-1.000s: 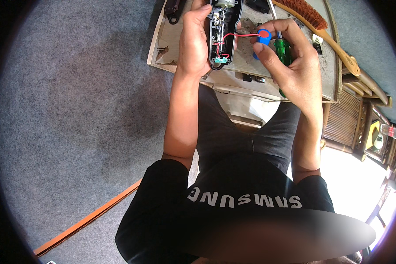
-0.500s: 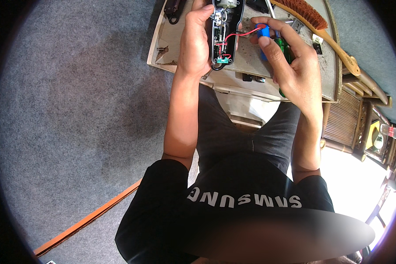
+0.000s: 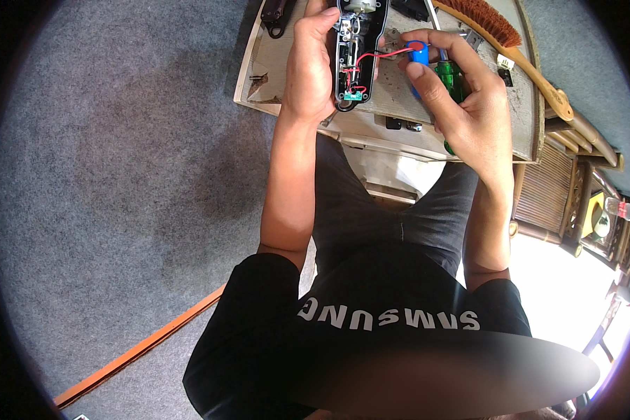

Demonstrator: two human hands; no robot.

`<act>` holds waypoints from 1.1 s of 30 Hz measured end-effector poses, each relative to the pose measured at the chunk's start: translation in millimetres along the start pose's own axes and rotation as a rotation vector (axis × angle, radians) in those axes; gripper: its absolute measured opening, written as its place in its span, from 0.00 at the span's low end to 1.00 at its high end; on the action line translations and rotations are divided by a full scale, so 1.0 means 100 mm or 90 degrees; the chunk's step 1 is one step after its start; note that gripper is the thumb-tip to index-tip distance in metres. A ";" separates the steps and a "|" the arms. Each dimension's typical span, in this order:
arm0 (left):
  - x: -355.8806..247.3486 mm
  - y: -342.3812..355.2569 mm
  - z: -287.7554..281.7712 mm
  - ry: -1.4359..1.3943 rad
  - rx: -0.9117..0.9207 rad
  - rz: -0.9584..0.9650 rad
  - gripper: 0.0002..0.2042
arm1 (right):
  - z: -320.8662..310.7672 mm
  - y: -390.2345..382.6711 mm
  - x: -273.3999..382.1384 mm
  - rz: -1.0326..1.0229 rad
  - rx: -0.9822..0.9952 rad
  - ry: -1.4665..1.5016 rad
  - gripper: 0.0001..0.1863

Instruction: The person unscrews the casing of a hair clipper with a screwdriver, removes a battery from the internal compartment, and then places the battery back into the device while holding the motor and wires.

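My left hand [image 3: 311, 70] is closed around an open black device casing [image 3: 367, 52], which shows wiring, a small green circuit board [image 3: 353, 96] and a cylindrical silver part [image 3: 362, 5]. My right hand [image 3: 472, 119] pinches a blue battery cylinder [image 3: 418, 56] with a red top, joined to the casing by red and black wires. A screwdriver with a green translucent handle [image 3: 449, 82] is behind my right fingers; I cannot tell whether they grip it too.
A worn pale wooden table [image 3: 521, 129] carries a wooden-handled brush [image 3: 497, 28], a dark part [image 3: 276, 14] at back left and small black pieces [image 3: 394, 123] along the front. A bamboo chair [image 3: 546, 196] stands at right, on grey carpet [image 3: 133, 168].
My right hand has brought the blue battery slightly up and changed its tilt, the thumb shifting a little. The casing in my left hand has shifted slightly right.
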State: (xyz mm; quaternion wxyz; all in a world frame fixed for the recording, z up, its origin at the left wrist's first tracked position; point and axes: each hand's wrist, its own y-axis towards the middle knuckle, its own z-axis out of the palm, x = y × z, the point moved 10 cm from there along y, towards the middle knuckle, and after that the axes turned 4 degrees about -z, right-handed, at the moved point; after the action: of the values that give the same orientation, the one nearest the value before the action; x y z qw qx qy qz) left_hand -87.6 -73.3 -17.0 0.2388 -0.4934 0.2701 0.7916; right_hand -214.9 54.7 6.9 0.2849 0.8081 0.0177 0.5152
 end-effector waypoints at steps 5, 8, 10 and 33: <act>0.01 -0.01 -0.05 0.001 -0.040 -0.010 0.25 | 0.00 0.00 0.00 0.004 0.000 0.005 0.16; 0.01 -0.01 -0.02 0.000 -0.036 -0.018 0.25 | 0.00 0.00 0.01 0.001 -0.001 -0.004 0.16; -0.02 0.00 -0.02 -0.016 -0.078 -0.002 0.25 | 0.00 0.01 0.01 0.000 -0.002 0.001 0.16; -0.07 -0.03 0.07 -0.008 -0.052 -0.023 0.19 | 0.00 0.01 0.00 0.009 -0.002 0.015 0.16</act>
State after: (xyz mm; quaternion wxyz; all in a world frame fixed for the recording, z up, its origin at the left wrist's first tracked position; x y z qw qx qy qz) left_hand -87.3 -67.4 -8.5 0.2339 -0.5028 0.2271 0.8006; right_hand -214.7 54.1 7.1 0.2824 0.8014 0.0143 0.5270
